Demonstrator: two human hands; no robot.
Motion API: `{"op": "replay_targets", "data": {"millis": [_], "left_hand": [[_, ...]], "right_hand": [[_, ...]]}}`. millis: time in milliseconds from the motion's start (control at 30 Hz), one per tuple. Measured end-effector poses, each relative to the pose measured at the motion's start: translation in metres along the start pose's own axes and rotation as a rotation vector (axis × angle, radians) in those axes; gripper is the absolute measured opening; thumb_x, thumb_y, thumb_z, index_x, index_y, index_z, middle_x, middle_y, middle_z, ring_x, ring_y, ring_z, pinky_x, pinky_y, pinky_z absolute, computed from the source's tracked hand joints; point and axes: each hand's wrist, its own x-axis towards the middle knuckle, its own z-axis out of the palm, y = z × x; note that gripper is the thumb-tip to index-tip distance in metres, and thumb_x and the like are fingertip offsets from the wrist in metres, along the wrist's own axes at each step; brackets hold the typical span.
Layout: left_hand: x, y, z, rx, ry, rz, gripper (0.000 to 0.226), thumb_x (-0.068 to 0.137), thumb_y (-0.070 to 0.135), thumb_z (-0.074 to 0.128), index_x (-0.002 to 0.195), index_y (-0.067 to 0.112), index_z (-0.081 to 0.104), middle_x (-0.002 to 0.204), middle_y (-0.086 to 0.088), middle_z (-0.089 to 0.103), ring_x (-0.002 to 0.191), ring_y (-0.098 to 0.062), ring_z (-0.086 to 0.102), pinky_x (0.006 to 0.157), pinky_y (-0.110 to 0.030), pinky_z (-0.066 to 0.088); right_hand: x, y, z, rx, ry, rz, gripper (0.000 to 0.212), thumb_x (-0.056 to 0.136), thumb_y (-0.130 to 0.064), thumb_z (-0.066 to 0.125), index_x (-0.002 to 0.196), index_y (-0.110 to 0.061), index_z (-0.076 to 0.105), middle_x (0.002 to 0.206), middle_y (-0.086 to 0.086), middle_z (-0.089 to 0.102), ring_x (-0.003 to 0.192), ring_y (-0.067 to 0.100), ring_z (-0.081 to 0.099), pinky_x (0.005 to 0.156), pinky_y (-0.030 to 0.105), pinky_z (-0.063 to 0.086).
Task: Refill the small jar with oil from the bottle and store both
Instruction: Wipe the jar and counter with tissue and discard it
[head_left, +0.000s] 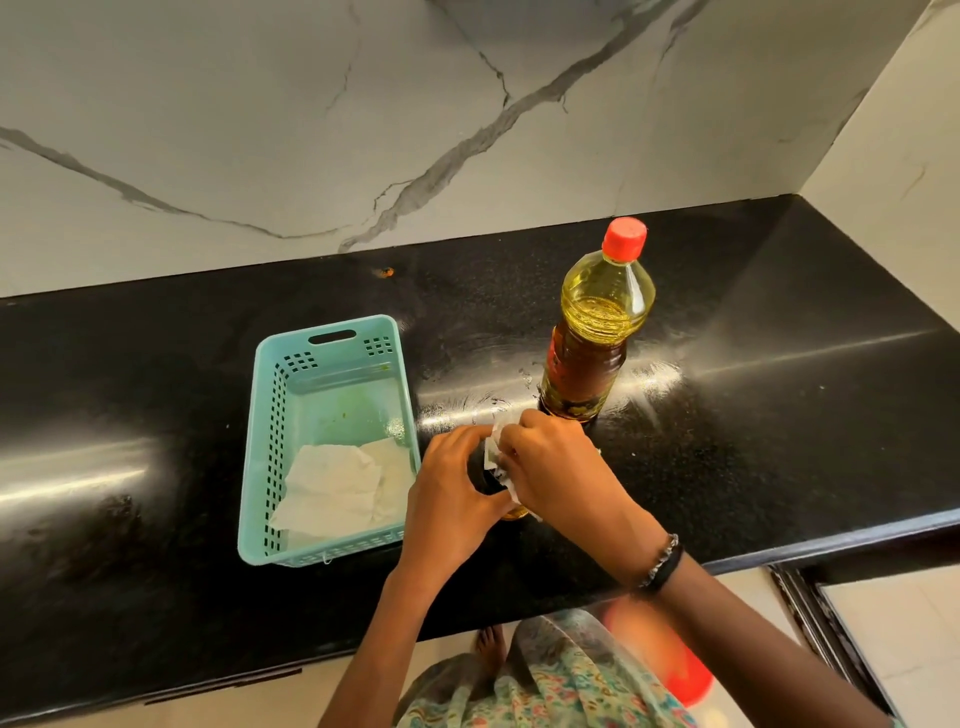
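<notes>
Item, left hand (451, 488): fingers curled round the dark top of the small jar (485, 470), apparently to steady it on the counter (727, 467) while it is wiped; item, right hand (553, 462): fingers pinching a scrap of white tissue (500, 441) against the jar's side, presumably to take off oil drips before storing; a bracelet (662, 561) on that wrist; item, small jar: standing near the front of the counter, between the hands, mostly hidden by them; a sliver of amber at its foot suggests oil inside, level not readable; lid apparently on, though this cannot be confirmed; item, turquoise basket (270, 415): just left of the hands, open-topped, holding only crumpled white paper (337, 486) at its near end, likely the storage place and lined against leaks; item, oil bottle (592, 332): upright just beyond the right hand, red cap (625, 239) fitted, yellow oil filling it to the shoulder; smears on the counter around its base; item, marbled wall (363, 130) behind.
</notes>
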Motion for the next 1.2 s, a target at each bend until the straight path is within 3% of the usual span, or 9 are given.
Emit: {"op": "replay_targets", "data": {"millis": [100,133,233,400,600,767,967,1100,1200], "left_hand": [[0.001,0.000,-0.001,0.004,-0.011,0.008,0.053,0.064,0.044,0.079,0.111,0.029,0.059,0.106,0.016,0.060,0.102,-0.005,0.051,0.081,-0.027,0.049],[0.000,0.000,-0.002,0.010,-0.020,0.007,0.056,0.062,0.047,0.079,0.112,0.031,0.059,0.107,0.016,0.059,0.102,-0.003,0.050,0.080,-0.023,0.047],[-0.002,0.000,-0.003,0.032,-0.020,0.024,0.064,0.059,0.052,0.080,0.117,0.037,0.057,0.109,0.023,0.052,0.107,0.001,0.047,0.084,-0.013,0.039],[0.000,-0.001,-0.005,0.037,-0.051,0.040,0.065,0.063,0.050,0.079,0.122,0.034,0.058,0.120,0.018,0.056,0.114,-0.002,0.046,0.089,-0.014,0.037],[0.001,-0.004,-0.006,-0.019,-0.074,0.029,0.070,0.060,0.061,0.068,0.124,0.037,0.057,0.119,0.017,0.058,0.115,-0.004,0.050,0.093,-0.032,0.048],[0.003,0.000,-0.008,-0.070,-0.091,0.037,0.066,0.060,0.053,0.071,0.122,0.038,0.055,0.108,0.022,0.058,0.107,-0.002,0.055,0.086,-0.017,0.047],[0.015,0.001,-0.011,-0.084,-0.168,0.044,0.066,0.059,0.045,0.076,0.122,0.029,0.062,0.110,0.018,0.062,0.104,0.002,0.057,0.089,-0.020,0.048],[0.023,-0.001,-0.014,-0.074,-0.231,0.048,0.064,0.061,0.037,0.081,0.122,0.029,0.062,0.111,0.021,0.060,0.105,0.004,0.056,0.088,-0.012,0.045],[0.029,0.002,-0.016,-0.055,-0.285,0.048,0.062,0.061,0.033,0.082,0.119,0.031,0.062,0.110,0.023,0.060,0.103,0.008,0.056,0.084,-0.003,0.041]], "right_hand": [[-0.006,0.005,-0.003,0.236,0.051,0.108,0.011,0.074,-0.011,0.076,0.073,-0.004,0.068,0.070,0.008,0.063,0.062,0.023,0.061,0.054,0.030,0.047],[-0.010,0.010,-0.007,0.399,0.044,0.192,0.009,0.079,-0.015,0.073,0.078,-0.007,0.070,0.075,0.003,0.066,0.069,0.017,0.062,0.061,0.027,0.050],[-0.028,0.026,-0.005,0.779,0.149,0.422,0.005,0.081,-0.017,0.072,0.086,-0.016,0.071,0.080,-0.006,0.070,0.079,0.006,0.066,0.073,0.018,0.052],[-0.053,0.025,0.026,1.160,0.274,0.679,0.015,0.087,-0.014,0.065,0.101,-0.016,0.070,0.094,0.004,0.072,0.093,0.019,0.068,0.078,0.027,0.056],[-0.070,0.011,0.051,1.106,0.299,0.805,0.022,0.090,-0.011,0.061,0.104,-0.024,0.071,0.105,-0.005,0.070,0.101,0.007,0.064,0.088,0.026,0.052],[-0.072,-0.005,0.042,1.042,0.424,0.667,0.026,0.092,-0.004,0.056,0.115,-0.011,0.065,0.112,-0.006,0.061,0.104,-0.002,0.059,0.084,0.009,0.046],[-0.068,0.014,0.069,0.829,0.331,0.657,0.024,0.090,-0.008,0.061,0.113,-0.012,0.068,0.109,-0.004,0.061,0.101,0.006,0.061,0.085,0.021,0.052],[-0.082,0.012,0.076,0.687,0.187,0.669,0.022,0.092,-0.011,0.057,0.112,-0.013,0.068,0.104,-0.006,0.055,0.092,0.003,0.056,0.079,0.015,0.050],[-0.080,0.004,0.059,0.704,0.324,0.627,0.025,0.092,-0.009,0.057,0.115,-0.011,0.065,0.104,-0.005,0.055,0.093,0.001,0.057,0.080,0.016,0.050]]}}
